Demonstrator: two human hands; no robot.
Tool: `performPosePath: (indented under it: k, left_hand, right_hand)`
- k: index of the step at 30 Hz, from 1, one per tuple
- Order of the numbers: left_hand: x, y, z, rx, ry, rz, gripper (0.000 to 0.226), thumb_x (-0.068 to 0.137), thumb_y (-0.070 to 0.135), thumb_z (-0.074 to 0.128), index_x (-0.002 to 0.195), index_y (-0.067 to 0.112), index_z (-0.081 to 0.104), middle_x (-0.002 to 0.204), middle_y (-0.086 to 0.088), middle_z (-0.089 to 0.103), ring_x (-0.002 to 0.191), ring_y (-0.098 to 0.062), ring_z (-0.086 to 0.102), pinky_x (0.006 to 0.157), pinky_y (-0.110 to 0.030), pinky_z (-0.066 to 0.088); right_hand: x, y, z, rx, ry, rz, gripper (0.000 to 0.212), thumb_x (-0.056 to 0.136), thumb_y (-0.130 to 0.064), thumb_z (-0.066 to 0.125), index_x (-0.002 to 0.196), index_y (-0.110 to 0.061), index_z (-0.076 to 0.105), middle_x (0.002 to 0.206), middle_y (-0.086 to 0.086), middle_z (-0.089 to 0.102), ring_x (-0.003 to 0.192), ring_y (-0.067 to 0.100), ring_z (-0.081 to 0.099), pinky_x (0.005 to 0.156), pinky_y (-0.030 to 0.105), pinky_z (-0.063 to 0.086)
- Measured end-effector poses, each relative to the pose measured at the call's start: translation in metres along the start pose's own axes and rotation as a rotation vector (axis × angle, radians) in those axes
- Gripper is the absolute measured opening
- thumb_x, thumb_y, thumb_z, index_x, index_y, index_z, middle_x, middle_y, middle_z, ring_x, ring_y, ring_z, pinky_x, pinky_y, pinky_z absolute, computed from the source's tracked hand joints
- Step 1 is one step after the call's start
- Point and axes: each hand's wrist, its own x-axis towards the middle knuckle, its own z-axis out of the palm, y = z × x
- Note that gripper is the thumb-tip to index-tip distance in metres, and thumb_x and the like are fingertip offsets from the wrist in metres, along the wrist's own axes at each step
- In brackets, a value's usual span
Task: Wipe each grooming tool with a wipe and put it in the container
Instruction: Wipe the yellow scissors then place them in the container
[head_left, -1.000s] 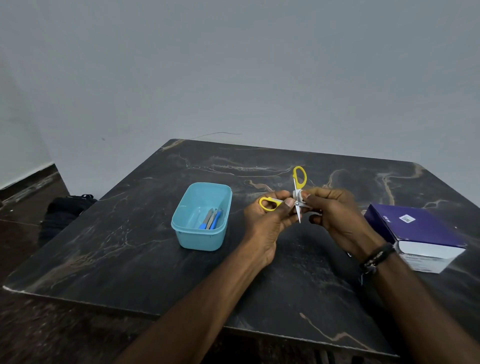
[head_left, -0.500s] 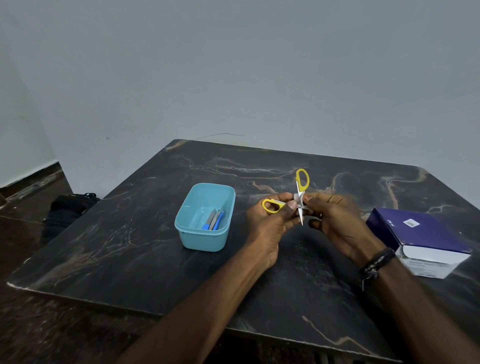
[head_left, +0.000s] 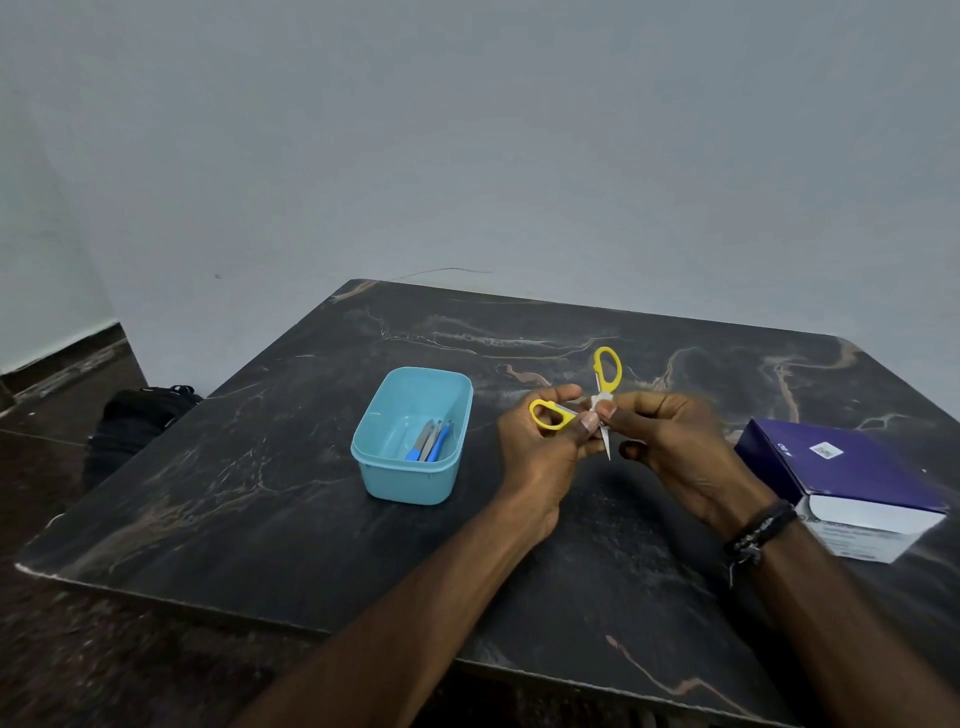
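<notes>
**Scissors still under the wipe, barely shifted**

Over the last second very little had moved; the yellow-handled scissors (head_left: 605, 400) stayed spread open in both hands above the middle of the surface (head_left: 260, 493), one handle loop pointing toward the far edge and the other toward the left edge; the loops had only drifted slightly, which suggested small rubbing strokes rather than a new step.

The left hand (head_left: 540, 441) held the scissors by the left-pointing loop, its fingers (head_left: 588, 421) curled and the thumb pressed near the pivot; the right hand (head_left: 675, 447) pinched a small white wipe (head_left: 598, 402) against the blade at the pivot, fingers closed on it; most of the wipe was hidden between the fingertips, so how much of the blade it covered could not be told; the blade tip pointed down toward the near edge.

The teal container (head_left: 410, 447) stood left of the hands, toward the left half of the surface, with a few slim blue and grey tools (head_left: 428, 441) already lying inside; the purple box (head_left: 841, 478) sat at the right edge.

By that reading the wiping of the scissors was still in hand and the placing was not yet done; no other tool was seen waiting on the surface, so this was likely the last one; the open blades called for care near the fingertips.
</notes>
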Motion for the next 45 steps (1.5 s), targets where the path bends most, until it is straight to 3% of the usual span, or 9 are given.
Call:
performPosePath:
  k: [6, 13, 18, 22, 30, 34, 37, 41, 45]
  left_hand:
    - [-0.0009, -0.0027, -0.0013, 0.075, -0.006, 0.017, 0.029, 0.083, -0.010, 0.065, 0.107, 0.004, 0.060, 0.084, -0.012, 0.063, 0.065, -0.010, 0.068, 0.060, -0.026, 0.060]
    - [-0.0019, -0.0002, -0.0018, 0.088, 0.029, 0.031, 0.031, 0.080, -0.007, 0.070, 0.108, 0.003, 0.060, 0.083, -0.011, 0.062, 0.065, -0.009, 0.067, 0.061, -0.029, 0.061]
    - [-0.0020, -0.0011, -0.0010, 0.098, -0.013, 0.016, 0.025, 0.083, -0.005, 0.068, 0.104, 0.005, 0.061, 0.077, -0.008, 0.063, 0.061, -0.005, 0.067, 0.060, -0.028, 0.061]
    - [-0.0013, 0.0000, -0.0012, 0.097, 0.006, 0.017, 0.028, 0.081, -0.003, 0.071, 0.106, 0.006, 0.061, 0.083, -0.015, 0.064, 0.070, -0.013, 0.068, 0.059, -0.028, 0.060]
    - [-0.0014, -0.0034, -0.0011, 0.103, -0.015, 0.016, 0.025, 0.084, -0.010, 0.064, 0.101, 0.009, 0.062, 0.079, -0.012, 0.063, 0.067, -0.011, 0.067, 0.063, -0.033, 0.061]
    - [-0.0028, -0.0037, -0.0016, 0.183, -0.069, 0.020, 0.025, 0.085, -0.011, 0.061, 0.101, 0.008, 0.064, 0.081, -0.013, 0.065, 0.072, -0.016, 0.068, 0.067, -0.036, 0.062]
    - [-0.0042, -0.0030, -0.0007, 0.217, -0.103, 0.046, 0.025, 0.084, -0.011, 0.062, 0.099, 0.010, 0.064, 0.077, -0.011, 0.065, 0.070, -0.016, 0.069, 0.067, -0.036, 0.062]
    - [-0.0037, -0.0001, -0.0021, 0.188, -0.093, 0.064, 0.026, 0.084, -0.011, 0.062, 0.094, 0.013, 0.064, 0.081, -0.012, 0.067, 0.067, -0.010, 0.070, 0.063, -0.032, 0.061]
    - [-0.0044, -0.0008, -0.0022, 0.211, -0.123, 0.072, 0.027, 0.084, -0.011, 0.062, 0.099, 0.013, 0.065, 0.083, -0.013, 0.066, 0.066, -0.008, 0.069, 0.063, -0.032, 0.061]
  right_hand:
    - [-0.0004, -0.0008, -0.0017, -0.041, 0.033, -0.068, 0.007, 0.077, -0.017, 0.073, 0.076, -0.011, 0.077, 0.097, 0.026, 0.071, 0.079, 0.024, 0.053, 0.057, 0.026, 0.036]
    - [0.0005, 0.0017, -0.0032, -0.093, -0.045, 0.028, 0.007, 0.083, -0.013, 0.070, 0.083, -0.012, 0.077, 0.085, 0.007, 0.076, 0.070, 0.008, 0.061, 0.057, 0.024, 0.037]
    - [-0.0001, 0.0019, -0.0018, -0.036, 0.037, -0.039, 0.021, 0.073, -0.022, 0.074, 0.083, -0.003, 0.076, 0.091, 0.028, 0.070, 0.074, 0.024, 0.053, 0.059, 0.028, 0.038]
    - [-0.0006, 0.0016, -0.0023, -0.050, -0.011, 0.017, 0.010, 0.078, -0.017, 0.072, 0.083, -0.010, 0.077, 0.090, 0.015, 0.074, 0.080, 0.025, 0.058, 0.060, 0.029, 0.038]
    - [-0.0001, 0.0018, -0.0049, 0.032, 0.021, -0.016, 0.050, 0.050, -0.048, 0.087, 0.083, -0.010, 0.078, 0.087, 0.015, 0.074, 0.082, 0.028, 0.062, 0.072, 0.039, 0.045]
    - [0.0022, -0.0015, -0.0078, 0.136, 0.073, 0.005, 0.019, 0.063, -0.031, 0.078, 0.073, -0.015, 0.078, 0.070, 0.000, 0.068, 0.067, 0.010, 0.056, 0.053, 0.020, 0.041]
    - [0.0011, -0.0022, -0.0072, 0.095, 0.066, 0.007, 0.031, 0.061, -0.037, 0.077, 0.076, -0.010, 0.076, 0.070, 0.006, 0.064, 0.065, 0.013, 0.053, 0.054, 0.024, 0.041]
    - [0.0001, -0.0015, -0.0015, 0.045, 0.047, 0.049, 0.029, 0.073, -0.025, 0.073, 0.080, 0.003, 0.073, 0.085, 0.030, 0.066, 0.077, 0.034, 0.059, 0.079, 0.051, 0.050]
    - [0.0016, 0.0006, -0.0012, 0.033, 0.117, 0.006, 0.017, 0.083, -0.016, 0.070, 0.072, -0.002, 0.072, 0.070, 0.018, 0.064, 0.067, 0.026, 0.055, 0.062, 0.037, 0.045]
